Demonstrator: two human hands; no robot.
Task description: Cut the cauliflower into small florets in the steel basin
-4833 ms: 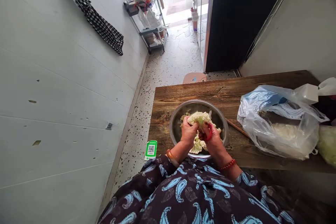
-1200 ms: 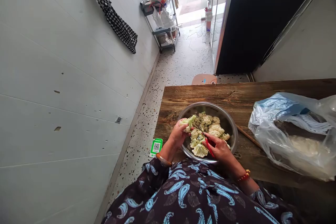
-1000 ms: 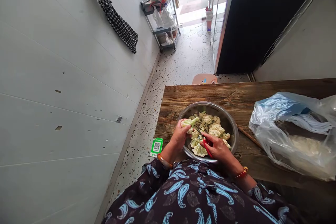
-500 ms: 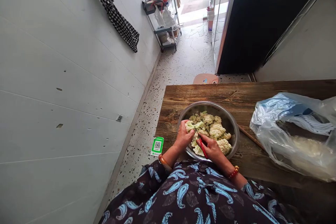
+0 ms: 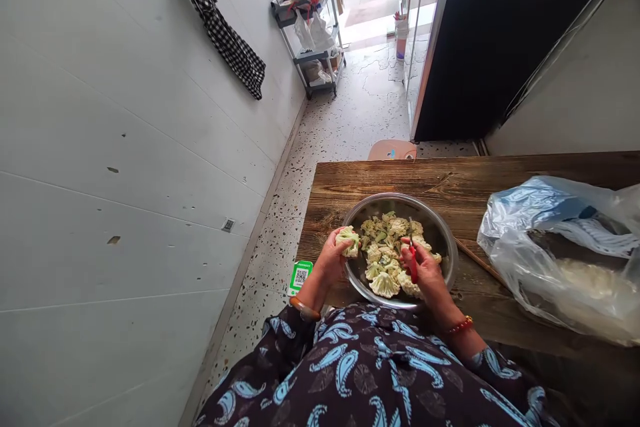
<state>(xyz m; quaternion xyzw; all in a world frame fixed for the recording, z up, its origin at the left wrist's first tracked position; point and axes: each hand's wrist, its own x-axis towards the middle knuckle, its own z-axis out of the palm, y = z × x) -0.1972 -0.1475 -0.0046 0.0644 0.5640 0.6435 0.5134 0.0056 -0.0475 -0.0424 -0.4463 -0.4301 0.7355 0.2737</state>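
My left hand (image 5: 330, 259) is closed around a cauliflower piece (image 5: 349, 241) at the left rim of a round metal bowl (image 5: 452, 260). Red-handled scissors (image 5: 413, 264) are in my right hand (image 5: 431, 275), over the right part of the bowl, with the blades pointing up and away from me. Below the hands, the bowl holds many cut cauliflower florets (image 5: 385, 284). My right fingers cover part of the scissors' handles.
The bowl stands on a dark wooden table (image 5: 350, 177). To the right lies a clear plastic bag (image 5: 530, 267) with pale contents, and a thin wooden stick (image 5: 480, 261) runs toward it. A green QR-code card (image 5: 301, 276) is at the table's left edge. Beyond the table is a pink stool (image 5: 393, 149).
My hands have moved apart. The left has gone left with its cauliflower piece; the right has shifted right with the scissors, whose blades no longer touch that piece.
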